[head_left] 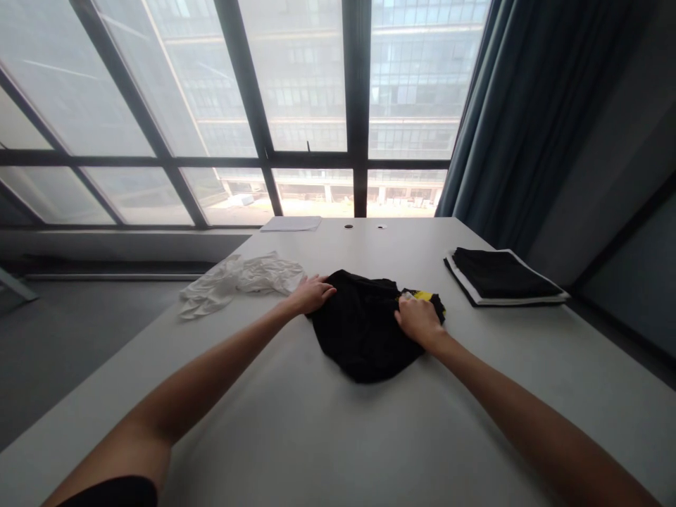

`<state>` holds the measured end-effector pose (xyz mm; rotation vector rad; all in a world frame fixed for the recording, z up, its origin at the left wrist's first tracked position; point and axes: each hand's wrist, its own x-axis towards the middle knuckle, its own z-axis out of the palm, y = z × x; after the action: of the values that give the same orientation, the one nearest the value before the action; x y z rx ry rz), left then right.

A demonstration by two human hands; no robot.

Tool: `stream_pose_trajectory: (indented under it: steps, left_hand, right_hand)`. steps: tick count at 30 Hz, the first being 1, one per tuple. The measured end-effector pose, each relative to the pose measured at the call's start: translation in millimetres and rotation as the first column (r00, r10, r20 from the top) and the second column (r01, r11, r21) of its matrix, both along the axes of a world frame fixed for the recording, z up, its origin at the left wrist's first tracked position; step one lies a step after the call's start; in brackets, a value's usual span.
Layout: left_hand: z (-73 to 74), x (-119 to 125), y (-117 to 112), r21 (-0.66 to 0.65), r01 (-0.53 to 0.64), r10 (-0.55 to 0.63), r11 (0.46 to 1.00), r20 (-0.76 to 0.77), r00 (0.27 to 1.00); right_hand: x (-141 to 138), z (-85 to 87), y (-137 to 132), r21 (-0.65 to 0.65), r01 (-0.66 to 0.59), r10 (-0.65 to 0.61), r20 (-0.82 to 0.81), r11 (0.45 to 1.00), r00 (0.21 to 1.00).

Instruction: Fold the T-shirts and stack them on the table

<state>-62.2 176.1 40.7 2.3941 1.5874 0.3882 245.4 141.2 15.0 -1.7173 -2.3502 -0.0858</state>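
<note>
In the head view, both hands were at work on a black cloth (364,338) that lay bunched on the white table (274,436), midway between the two arms. The left hand (315,294) rested its fingers over the cloth's upper left edge; whether they pinched the fabric or only pressed it, I could not tell. The right hand (420,320) was curled and looked closed on the cloth at its right side, beside a yellow patch (425,296). Handling so limp a piece well, I judged, called for light, even tension between the two holds — enough to draw out the creases without dragging the whole bundle — and for keeping the fingers near the edges, so that no layer stayed tucked under. The cloth itself looked thin and soft, dull black, its lower edge rounded and its upper edge uneven, with the yellow showing only at the right end. A crumpled white cloth (243,278) lay just beyond the left hand, and a folded black-and-white stack (507,274) sat well apart to the right.
</note>
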Motion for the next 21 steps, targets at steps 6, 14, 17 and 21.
stream_pose_trajectory:
  steps: [6, 14, 17, 21]
  left_hand:
    - [-22.4, 68.1, -51.0, 0.213, 0.043, -0.036, 0.976, -0.039, 0.999]
    - [-71.2, 95.3, -74.3, -0.019, -0.037, 0.033, 0.999, -0.176, 0.984]
    - [-68.8, 74.8, -55.0, -0.019, 0.041, -0.044, 0.999, -0.192, 0.980]
    - [-62.0, 48.0, -20.6, -0.027, 0.162, -0.164, 0.986, -0.216, 0.963]
  right_hand:
    - [1.3, 17.6, -6.6, -0.090, 0.080, -0.075, 0.052, 0.993, 0.996]
    - [43.8, 2.9, 20.6, -0.085, 0.140, -0.157, -0.251, 0.986, 0.955]
    - [66.0, -10.0, 29.3, -0.152, 0.147, -0.208, -0.572, 0.977, 0.794]
    - [80.3, -23.2, 31.0, -0.265, 0.169, -0.311, -0.719, 0.949, 0.622]
